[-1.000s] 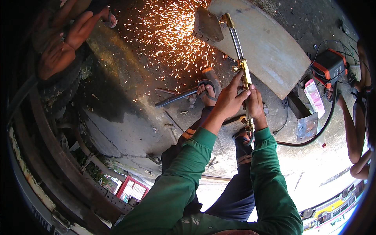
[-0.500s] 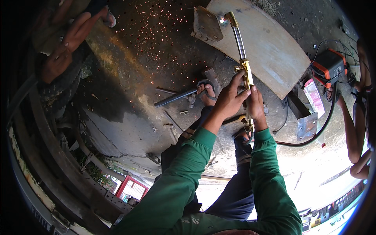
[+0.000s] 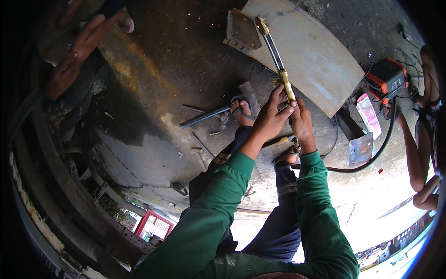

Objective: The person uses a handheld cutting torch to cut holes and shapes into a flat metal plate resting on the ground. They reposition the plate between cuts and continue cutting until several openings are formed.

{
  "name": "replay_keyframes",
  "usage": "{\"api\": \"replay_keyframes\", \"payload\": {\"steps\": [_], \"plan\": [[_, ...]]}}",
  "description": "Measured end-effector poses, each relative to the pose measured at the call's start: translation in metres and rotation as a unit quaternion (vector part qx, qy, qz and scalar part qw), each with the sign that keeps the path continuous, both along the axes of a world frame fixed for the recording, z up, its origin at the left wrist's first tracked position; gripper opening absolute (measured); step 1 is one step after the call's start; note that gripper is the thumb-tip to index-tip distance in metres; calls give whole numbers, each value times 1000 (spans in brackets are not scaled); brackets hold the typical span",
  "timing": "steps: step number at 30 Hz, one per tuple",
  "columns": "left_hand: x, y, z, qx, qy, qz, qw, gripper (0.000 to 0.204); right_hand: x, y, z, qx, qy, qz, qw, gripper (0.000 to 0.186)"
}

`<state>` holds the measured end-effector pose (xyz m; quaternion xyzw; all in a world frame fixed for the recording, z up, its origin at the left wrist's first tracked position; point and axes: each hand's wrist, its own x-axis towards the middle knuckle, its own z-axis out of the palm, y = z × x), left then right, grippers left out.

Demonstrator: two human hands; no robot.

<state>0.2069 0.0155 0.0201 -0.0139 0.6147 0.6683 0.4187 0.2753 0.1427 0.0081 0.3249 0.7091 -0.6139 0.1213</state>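
Note:
Both my hands are closed round a brass cutting torch (image 3: 285, 80), its long silver tubes slanting away to the upper left. My left hand (image 3: 268, 119) has its thumb and fingers on the body, near the valve. Beside it, my right hand (image 3: 303, 124) wraps the handle. The angled torch head (image 3: 261, 22) hangs by the edge of a rusty steel bracket (image 3: 242, 31) with holes in it. This bracket rests on a broad, curved-edged steel plate (image 3: 311, 56). I see no bright glow at the tip; whether a flame burns cannot be told.
Black-and-orange machine (image 3: 386, 80) with cables stands right, near another person's legs (image 3: 413, 149). A dark hose (image 3: 367, 166) curves along the ground. Metal bars (image 3: 204, 116) lie by my sandalled foot (image 3: 241, 111). Another person's hand (image 3: 65, 74) is upper left. Steel beams (image 3: 69, 195) run along the left.
The spray of orange sparks has died down to a few specks, and the bright spot at the tip is gone. The torch head has shifted slightly left; both hands keep their hold.

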Motion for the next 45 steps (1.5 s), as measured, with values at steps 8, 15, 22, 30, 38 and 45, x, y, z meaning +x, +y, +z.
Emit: {"api": "replay_keyframes", "payload": {"steps": [8, 15, 22, 30, 38, 45], "plan": [[-3, 0, 12, -45, -50, -4, 998, 75, -1, 6, 0, 65, 15, 48, 997, 44], [-6, 5, 14, -51, -51, -4, 997, 75, 0, 9, -2, 90, -1, 62, 994, 41], [-13, 10, 26, -41, -100, 17, 994, 73, 0, 12, 1, 91, -9, 69, 993, 42], [-16, 11, 31, -41, -107, 16, 993, 71, 0, 13, 2, 97, -9, 65, 993, 44], [-6, 6, 10, -28, -29, 9, 999, 72, -3, 12, 8, 106, -10, 71, 992, 43], [-16, 11, 31, -44, -105, 17, 993, 70, -4, 14, 12, 103, -17, 76, 992, 42]]}}
